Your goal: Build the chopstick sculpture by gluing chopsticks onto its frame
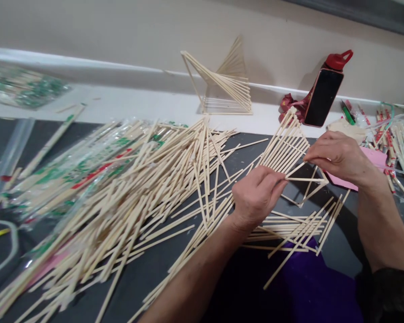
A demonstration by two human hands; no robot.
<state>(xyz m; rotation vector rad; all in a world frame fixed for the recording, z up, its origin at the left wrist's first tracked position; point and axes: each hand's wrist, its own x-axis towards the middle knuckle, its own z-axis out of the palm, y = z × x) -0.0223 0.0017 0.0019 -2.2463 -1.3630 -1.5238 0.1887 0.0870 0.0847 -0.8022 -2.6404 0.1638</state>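
Observation:
A stick structure of pale wooden sticks, laid side by side in a fan, stands on the dark table at right of centre. My left hand is closed in a pinch at its lower left corner, on the end of a stick. The other end of that stick is pinched by my right hand, beside the structure's right edge. Below the hands, sticks joined at corners form an open frame.
A large heap of loose sticks and wrapped chopsticks covers the left. Another twisted stick structure stands on the white ledge. A phone leans by a red-capped bottle. Pink paper lies at right.

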